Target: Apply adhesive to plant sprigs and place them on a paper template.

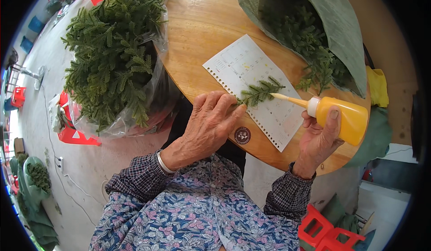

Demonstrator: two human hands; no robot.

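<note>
My left hand (208, 124) pinches the stem end of a small green artificial fir sprig (260, 91) that lies on a white perforated paper sheet (251, 89) on the round wooden table (202, 26). My right hand (319, 139) grips a yellow squeeze bottle (343, 116) lying sideways. Its long thin nozzle points left and its tip touches the sprig near the middle.
A clear plastic bag full of green sprigs (112, 58) stands on red stools at the table's left. A green woven sack (314, 26) with more sprigs lies open on the table's far right. Red stools (330, 233) stand at lower right; another sack (36, 179) sits on the floor far left.
</note>
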